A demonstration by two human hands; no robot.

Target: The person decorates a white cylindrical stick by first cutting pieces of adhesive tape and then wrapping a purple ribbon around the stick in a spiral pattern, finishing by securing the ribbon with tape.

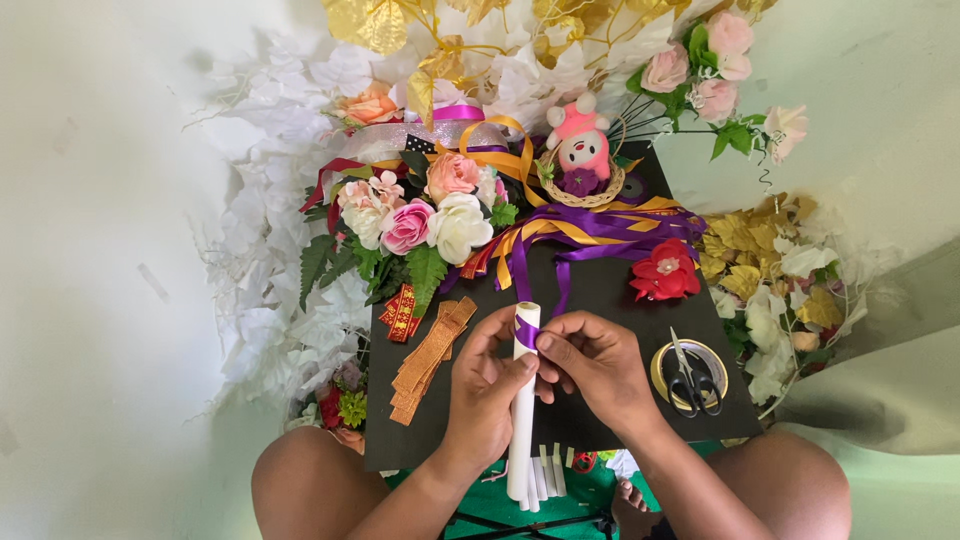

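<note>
Your left hand [487,385] wraps its grip around the white rolled paper tube [522,420], holding it upright over the black board [600,290] on your lap, thumb pressed near the top. Your right hand [590,365] comes in from the side, knuckles up, fingertips pinching the shiny purple ribbon [526,333] banded around the tube just below its upper end. Beside your left hand lie orange glitter strips [430,355]; beside your right, black-handled scissors [693,380] rest on a gold tape roll [662,368]. Further out sit a red fabric flower [664,272], loose purple and gold ribbons [600,225] and a pink-and-white flower bunch [425,215].
</note>
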